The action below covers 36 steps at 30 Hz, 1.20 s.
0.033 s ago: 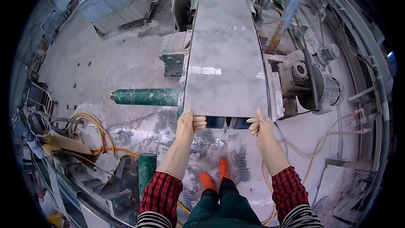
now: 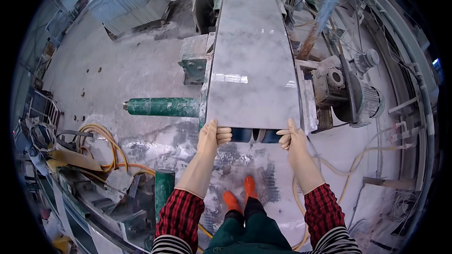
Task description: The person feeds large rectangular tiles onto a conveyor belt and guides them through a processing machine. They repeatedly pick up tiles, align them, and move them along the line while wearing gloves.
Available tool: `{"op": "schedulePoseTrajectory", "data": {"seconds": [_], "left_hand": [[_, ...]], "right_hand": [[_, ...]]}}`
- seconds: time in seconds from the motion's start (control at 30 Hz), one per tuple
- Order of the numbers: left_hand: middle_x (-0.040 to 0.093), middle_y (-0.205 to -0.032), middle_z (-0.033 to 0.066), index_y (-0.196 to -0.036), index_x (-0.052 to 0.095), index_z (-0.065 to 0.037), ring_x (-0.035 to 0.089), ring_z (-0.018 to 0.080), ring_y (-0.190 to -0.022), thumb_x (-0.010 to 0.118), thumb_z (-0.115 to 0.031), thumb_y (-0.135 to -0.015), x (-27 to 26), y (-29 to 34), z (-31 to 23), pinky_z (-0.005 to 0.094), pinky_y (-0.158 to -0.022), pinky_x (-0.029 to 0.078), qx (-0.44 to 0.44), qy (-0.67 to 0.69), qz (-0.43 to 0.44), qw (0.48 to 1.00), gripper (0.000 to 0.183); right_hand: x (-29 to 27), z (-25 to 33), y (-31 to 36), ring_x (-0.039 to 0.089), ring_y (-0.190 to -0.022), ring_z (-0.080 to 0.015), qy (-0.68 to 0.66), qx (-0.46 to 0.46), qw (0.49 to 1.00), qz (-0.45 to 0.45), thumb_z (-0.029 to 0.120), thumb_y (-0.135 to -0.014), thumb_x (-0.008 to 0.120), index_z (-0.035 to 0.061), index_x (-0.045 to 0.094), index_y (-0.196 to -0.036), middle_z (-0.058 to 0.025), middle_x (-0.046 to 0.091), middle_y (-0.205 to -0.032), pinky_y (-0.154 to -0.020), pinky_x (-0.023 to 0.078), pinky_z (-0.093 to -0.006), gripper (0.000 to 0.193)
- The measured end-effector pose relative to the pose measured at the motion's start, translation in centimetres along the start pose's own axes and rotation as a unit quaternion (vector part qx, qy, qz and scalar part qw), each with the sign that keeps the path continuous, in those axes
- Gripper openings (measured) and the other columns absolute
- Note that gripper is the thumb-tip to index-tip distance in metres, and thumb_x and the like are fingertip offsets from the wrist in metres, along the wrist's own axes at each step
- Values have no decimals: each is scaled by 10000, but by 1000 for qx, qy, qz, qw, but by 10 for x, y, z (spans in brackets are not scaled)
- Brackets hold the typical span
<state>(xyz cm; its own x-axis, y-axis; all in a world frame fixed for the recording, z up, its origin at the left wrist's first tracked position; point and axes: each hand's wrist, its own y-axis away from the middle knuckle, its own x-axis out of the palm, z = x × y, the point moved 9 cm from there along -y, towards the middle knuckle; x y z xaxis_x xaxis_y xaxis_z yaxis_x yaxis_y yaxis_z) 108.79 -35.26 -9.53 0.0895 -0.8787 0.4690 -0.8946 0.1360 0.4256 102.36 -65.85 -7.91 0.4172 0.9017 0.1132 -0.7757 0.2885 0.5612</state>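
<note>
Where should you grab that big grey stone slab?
Probably by its near end, one hand at each corner, as the left hand and right hand do. The stone slab is long, flat and wide, so two spread grips from the person's side should keep it level.

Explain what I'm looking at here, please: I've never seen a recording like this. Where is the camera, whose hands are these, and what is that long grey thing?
The camera sits on a person's head and looks straight down, with a fisheye lens, so straight edges bend near the rim. There is no robot: the two gloved hands belong to the wearer. The left hand and right hand each grip the near edge of a long polished grey marble slab, which lies on a machine bed running away from the person. Dark rollers show just under that edge. A green roller arm sticks out to the left, and a grey motor stands on the right. Below are the wet stone-dusted floor, the person's orange boots, yellow hoses, and stacked slabs at top left.
</note>
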Motion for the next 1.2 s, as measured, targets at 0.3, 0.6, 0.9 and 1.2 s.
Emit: {"op": "schedulePoseTrajectory", "data": {"seconds": [0.3,0.6,0.9,1.2], "left_hand": [[756,-999,196,-1291,612,36,737,217,-787,502,-452,-1124,-10,29,-25,335,-751,636,-58,-118,-25,991,527],[741,-1124,147,-1399,605,32,708,261,-1051,586,-234,-1097,-222,236,-95,320,-998,535,162,-508,-284,797,403],[679,-1349,191,-1518,508,27,651,261,-1221,426,-385,-1156,-349,300,6,351,-1072,473,121,-411,-397,812,554],[675,-1363,211,-1431,601,26,629,312,-1269,426,-435,-1146,-334,305,5,373,-1119,438,21,-409,-414,813,570]], "right_hand": [[-4,13,-7,495,-457,-156,53,-54,996,-47,671,-1011,603,-101,717,-893,-127,619,-591,-453,376,-274,789],[111,23,79,633,-589,-185,310,-278,903,106,306,-1071,638,-6,692,-850,-119,685,-695,-564,484,-333,386],[311,109,35,679,-818,-306,420,-687,593,-17,160,-931,634,113,670,-962,-88,662,-777,-690,518,-445,67],[226,116,24,672,-742,-330,469,-726,500,-58,96,-895,593,108,653,-948,-116,652,-766,-651,529,-486,81]]}}
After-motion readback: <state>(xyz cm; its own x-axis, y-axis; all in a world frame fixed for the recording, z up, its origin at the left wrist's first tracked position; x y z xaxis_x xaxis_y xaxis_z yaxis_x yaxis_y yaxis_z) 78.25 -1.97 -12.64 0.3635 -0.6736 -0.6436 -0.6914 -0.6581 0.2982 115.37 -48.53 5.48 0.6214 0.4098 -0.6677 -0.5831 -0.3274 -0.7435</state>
